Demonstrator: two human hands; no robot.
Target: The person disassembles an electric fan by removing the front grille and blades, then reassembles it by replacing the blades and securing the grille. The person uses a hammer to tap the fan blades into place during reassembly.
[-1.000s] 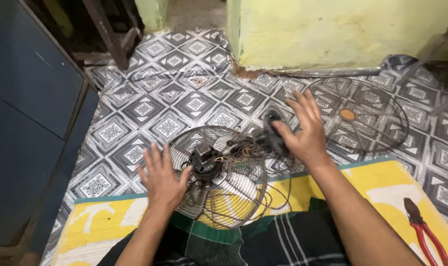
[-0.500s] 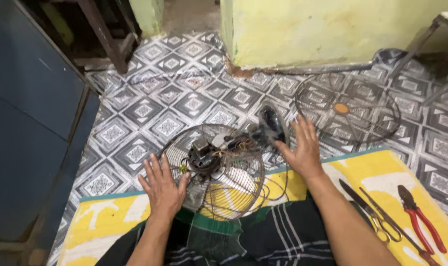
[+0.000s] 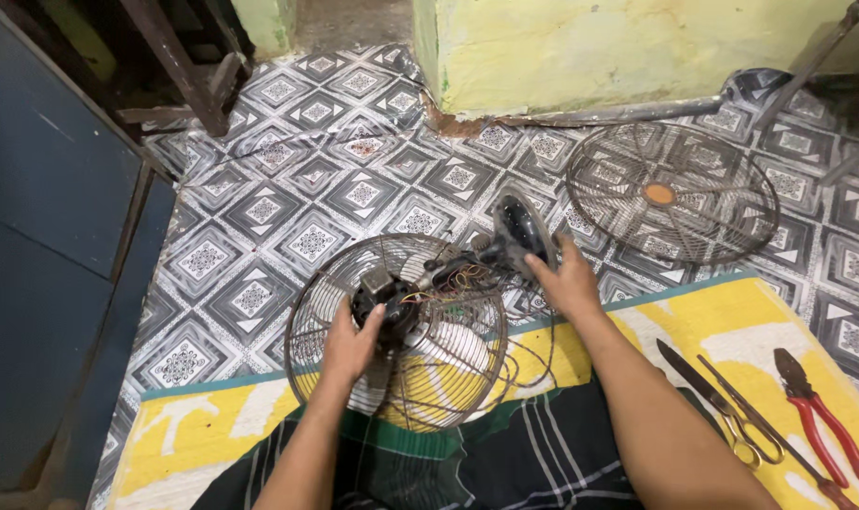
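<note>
A round wire fan guard (image 3: 307,326) lies in front of me, half on the tiled floor and half on the yellow mat. A black fan motor (image 3: 382,304) with loose coloured wires sits in its middle. My left hand (image 3: 349,345) grips the motor and guard from below. My right hand (image 3: 566,281) holds a dark oval fan housing part (image 3: 521,229), tilted up on the floor and joined to the motor by the wires.
A second wire fan guard (image 3: 672,193) lies flat on the tiles at the right. A knife (image 3: 691,376), scissors (image 3: 746,430) and red-handled pliers (image 3: 817,411) lie on the yellow mat (image 3: 760,326). A blue cabinet (image 3: 42,236) stands at left, a yellow-green wall (image 3: 618,47) ahead.
My left hand has moved from the guard's left rim to its middle and closed on the motor. My right hand has closed around the dark housing part. My view has shifted left.
</note>
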